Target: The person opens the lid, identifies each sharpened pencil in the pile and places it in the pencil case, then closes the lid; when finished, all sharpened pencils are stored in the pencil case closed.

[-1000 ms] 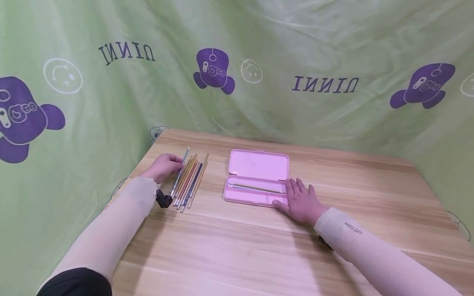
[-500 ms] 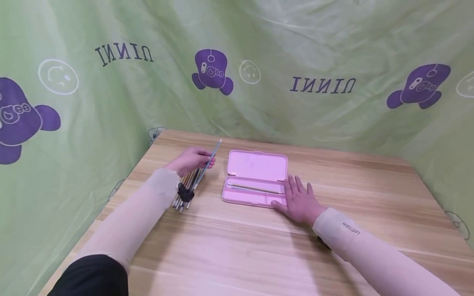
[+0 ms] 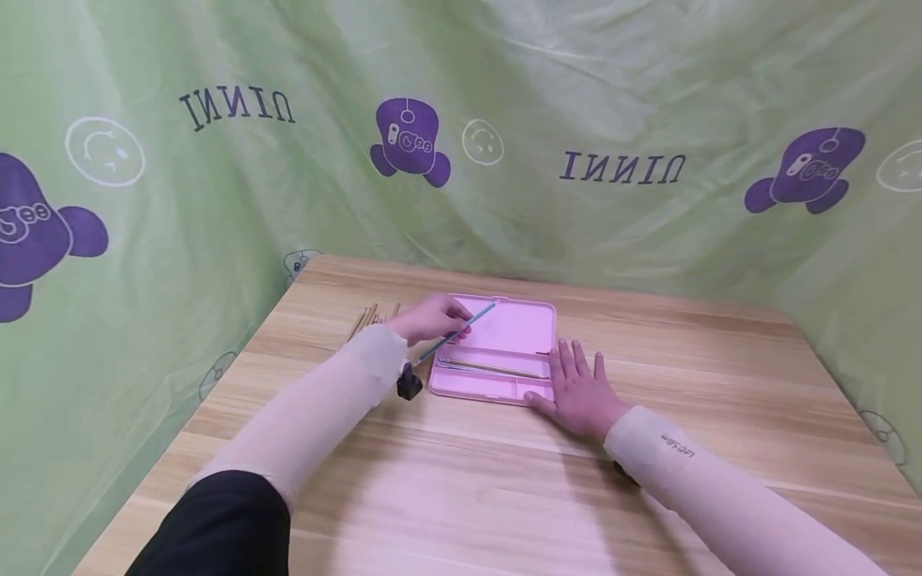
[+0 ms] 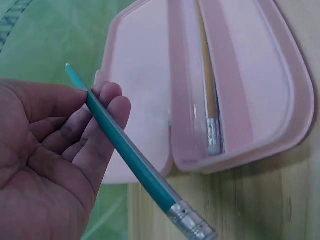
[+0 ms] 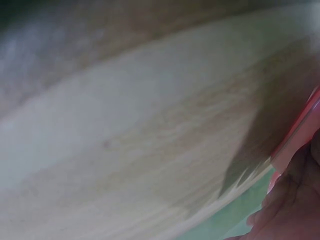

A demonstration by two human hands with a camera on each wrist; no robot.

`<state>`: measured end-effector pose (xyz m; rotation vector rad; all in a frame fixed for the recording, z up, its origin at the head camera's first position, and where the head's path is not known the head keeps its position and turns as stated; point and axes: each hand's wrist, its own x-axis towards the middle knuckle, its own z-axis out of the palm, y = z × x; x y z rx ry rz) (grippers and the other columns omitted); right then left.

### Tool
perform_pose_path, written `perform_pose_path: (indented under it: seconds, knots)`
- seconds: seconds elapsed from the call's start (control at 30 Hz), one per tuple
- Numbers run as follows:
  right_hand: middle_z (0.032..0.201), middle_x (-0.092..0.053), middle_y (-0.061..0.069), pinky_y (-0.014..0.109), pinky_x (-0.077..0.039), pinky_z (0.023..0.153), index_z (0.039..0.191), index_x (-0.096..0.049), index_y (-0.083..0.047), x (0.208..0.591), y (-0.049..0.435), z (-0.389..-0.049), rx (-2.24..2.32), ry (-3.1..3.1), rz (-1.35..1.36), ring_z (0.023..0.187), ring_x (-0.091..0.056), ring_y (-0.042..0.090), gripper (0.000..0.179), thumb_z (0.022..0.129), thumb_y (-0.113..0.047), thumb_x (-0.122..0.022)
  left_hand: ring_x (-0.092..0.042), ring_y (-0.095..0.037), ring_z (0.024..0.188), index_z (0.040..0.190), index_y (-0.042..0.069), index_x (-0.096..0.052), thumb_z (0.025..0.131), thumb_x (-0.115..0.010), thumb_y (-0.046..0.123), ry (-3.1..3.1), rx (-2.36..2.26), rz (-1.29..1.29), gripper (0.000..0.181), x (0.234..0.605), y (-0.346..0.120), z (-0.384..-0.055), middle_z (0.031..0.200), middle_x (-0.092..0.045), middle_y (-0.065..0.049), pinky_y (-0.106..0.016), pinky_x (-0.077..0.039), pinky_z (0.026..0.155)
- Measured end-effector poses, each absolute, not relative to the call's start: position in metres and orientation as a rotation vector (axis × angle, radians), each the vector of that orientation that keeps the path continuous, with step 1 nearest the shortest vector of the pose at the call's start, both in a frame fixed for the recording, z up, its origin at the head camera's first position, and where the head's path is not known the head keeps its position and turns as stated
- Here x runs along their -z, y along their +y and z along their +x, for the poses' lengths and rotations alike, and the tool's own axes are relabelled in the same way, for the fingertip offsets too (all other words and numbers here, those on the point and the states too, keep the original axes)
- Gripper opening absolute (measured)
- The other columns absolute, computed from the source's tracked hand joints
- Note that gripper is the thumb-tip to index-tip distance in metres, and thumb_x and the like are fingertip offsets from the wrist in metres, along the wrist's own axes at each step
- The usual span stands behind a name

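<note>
My left hand (image 3: pixel 430 317) pinches a teal pencil (image 4: pixel 134 156) between thumb and fingers, above the left part of a pink pencil case (image 3: pixel 522 326). In the left wrist view, the pencil's metal eraser end slants toward the camera. The case lies open with its lid folded back. A gold pencil (image 4: pixel 209 87) lies in its long upper compartment, with at least one other partly hidden beside it. At the case's right end, my right hand (image 3: pixel 587 396) rests with fingers spread, touching the edge. Only part of the right palm (image 5: pixel 295 207) shows in the right wrist view.
Left of the case, a pile of pencils (image 3: pixel 365 321) lies on the wooden table (image 3: pixel 461 480), mostly hidden behind my left forearm. A green curtain (image 3: pixel 324 192) with purple prints hangs behind and around the table.
My left hand has picked the teal pencil from the pile and carried it right, over the pencil case. The right hand has stayed in place at the case's edge.
</note>
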<state>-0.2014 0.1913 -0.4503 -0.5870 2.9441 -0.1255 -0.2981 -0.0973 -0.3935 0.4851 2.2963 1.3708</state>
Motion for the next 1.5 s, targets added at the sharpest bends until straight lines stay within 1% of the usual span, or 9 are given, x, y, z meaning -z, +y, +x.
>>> perform_pose_path:
  seconds: [0.1,0.27,0.47,0.7,0.77,0.93,1.13,1.37,1.5]
  knots:
    - [0.166,-0.006,0.033,0.073,0.002,0.117,0.158,-0.013,0.013,0.451,0.191,-0.201,0.127,2.935,-0.582,0.152,-0.001,0.051,0.097,0.104,-0.062,-0.041,-0.069,-0.027,0.091,0.125,-0.014,-0.063,0.101,-0.055,-0.004,2.335,-1.26,0.544,0.028,0.396,-0.085,-0.299,0.104,-0.072,-0.021,-0.031,-0.059,0.082]
    - [0.166,-0.008,0.033,0.074,0.0,0.117,0.158,-0.014,0.013,0.451,0.19,-0.2,0.124,2.94,-0.572,0.152,-0.003,0.051,0.097,0.104,-0.062,-0.042,-0.068,-0.016,0.083,0.121,-0.009,-0.069,0.1,-0.057,-0.002,2.374,-1.124,0.677,0.025,0.4,-0.065,-0.306,0.096,-0.074,-0.011,-0.027,-0.057,0.078]
    - [0.166,-0.01,0.032,0.075,-0.002,0.116,0.158,-0.016,0.013,0.449,0.191,-0.199,0.122,2.957,-0.569,0.152,-0.005,0.052,0.094,0.105,-0.06,-0.043,-0.067,-0.014,0.081,0.12,-0.01,-0.07,0.098,-0.055,-0.006,2.344,-1.069,0.805,0.026,0.398,-0.043,-0.307,0.094,-0.074,-0.011,-0.023,-0.056,0.075]
    - [0.166,-0.011,0.032,0.076,-0.005,0.116,0.158,-0.016,0.013,0.449,0.191,-0.2,0.114,2.958,-0.57,0.152,-0.006,0.052,0.095,0.105,-0.061,-0.043,-0.065,-0.009,0.08,0.117,-0.005,-0.074,0.096,-0.063,-0.004,2.406,-0.933,0.897,0.024,0.409,-0.035,-0.308,0.097,-0.076,-0.009,-0.019,-0.053,0.077]
    - [0.166,-0.011,0.032,0.076,-0.005,0.115,0.158,-0.016,0.013,0.45,0.191,-0.201,0.111,2.957,-0.575,0.152,-0.006,0.052,0.095,0.104,-0.061,-0.043,-0.062,-0.007,0.08,0.115,-0.004,-0.075,0.095,-0.064,-0.004,2.441,-0.877,0.925,0.023,0.414,-0.036,-0.307,0.096,-0.076,-0.007,-0.018,-0.052,0.078]
    - [0.166,-0.012,0.032,0.076,-0.006,0.116,0.158,-0.017,0.012,0.451,0.191,-0.202,0.102,2.948,-0.576,0.152,-0.007,0.052,0.096,0.104,-0.063,-0.041,-0.061,-0.009,0.085,0.112,-0.001,-0.077,0.093,-0.065,-0.004,2.497,-0.766,0.946,0.022,0.416,-0.037,-0.303,0.095,-0.074,-0.004,-0.021,-0.051,0.083]
    - [0.166,-0.012,0.032,0.076,-0.007,0.116,0.158,-0.02,0.012,0.452,0.193,-0.203,0.105,2.937,-0.575,0.152,-0.007,0.052,0.099,0.103,-0.068,-0.036,-0.065,-0.013,0.093,0.11,0.003,-0.078,0.092,-0.065,-0.003,2.531,-0.66,1.004,0.023,0.417,-0.034,-0.298,0.099,-0.074,-0.003,-0.023,-0.052,0.089]
    - [0.165,-0.014,0.033,0.076,-0.008,0.116,0.157,-0.02,0.013,0.455,0.195,-0.202,0.095,2.957,-0.585,0.151,-0.01,0.052,0.102,0.102,-0.071,-0.034,-0.063,-0.014,0.089,0.107,0.004,-0.078,0.09,-0.067,-0.002,2.551,-0.634,1.057,0.022,0.426,-0.033,-0.299,0.093,-0.072,-0.001,-0.026,-0.052,0.087]
    - [0.164,-0.016,0.035,0.076,-0.008,0.115,0.156,-0.022,0.014,0.455,0.193,-0.202,0.12,2.959,-0.609,0.151,-0.011,0.054,0.102,0.102,-0.072,-0.032,-0.064,-0.015,0.09,0.106,0.006,-0.078,0.089,-0.068,-0.002,2.577,-0.617,1.056,0.022,0.43,-0.035,-0.298,0.092,-0.072,-0.001,-0.028,-0.052,0.088]
